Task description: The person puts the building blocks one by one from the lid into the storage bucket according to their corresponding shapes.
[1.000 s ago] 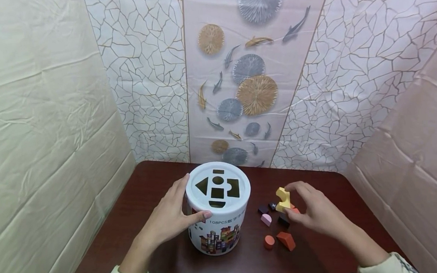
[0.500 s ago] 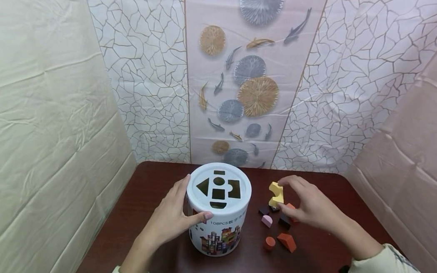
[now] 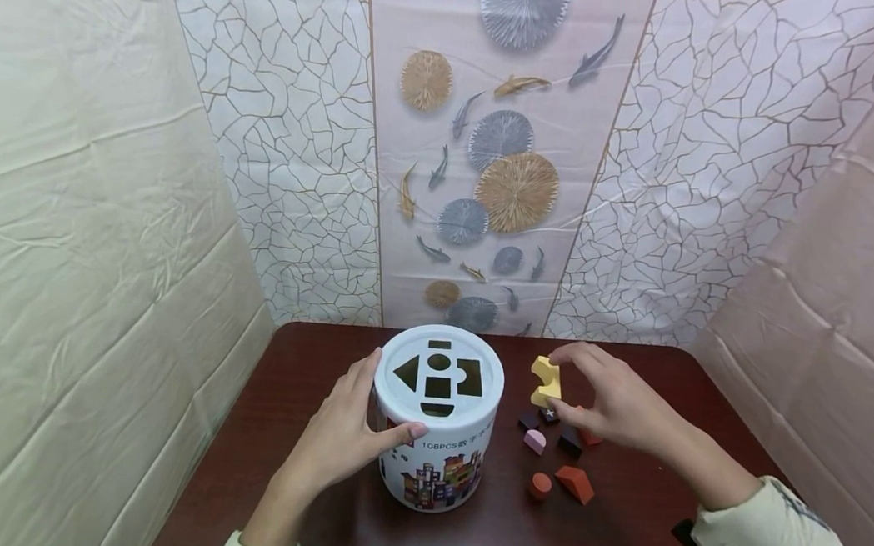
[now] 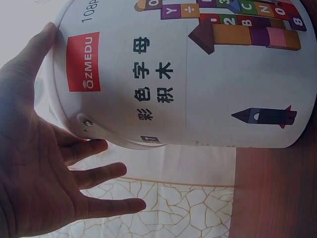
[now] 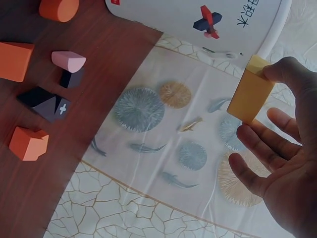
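A white round tub point(image 3: 441, 440) point(image 4: 188, 74) point(image 5: 198, 15) stands on the dark red table point(image 3: 323, 372); its lid point(image 3: 438, 377) has several shape holes. My left hand point(image 3: 349, 433) point(image 4: 44, 168) rests against the tub's left side, thumb on the front wall, fingers spread. My right hand point(image 3: 603, 401) point(image 5: 282, 163) pinches a yellow notched block point(image 3: 544, 381) point(image 5: 250, 89) in the air, just right of the lid.
Several small blocks lie on the table right of the tub: pink point(image 3: 533, 441) point(image 5: 68, 60), dark ones point(image 3: 529, 420) point(image 5: 47, 104), an orange cylinder point(image 3: 539, 485) point(image 5: 59, 7) and orange wedges point(image 3: 574, 482) point(image 5: 28, 143). Patterned sheets wall in the table behind and at both sides.
My right hand has lifted the yellow block up and to the left, closer to the tub's lid. The left hand has stayed on the tub.
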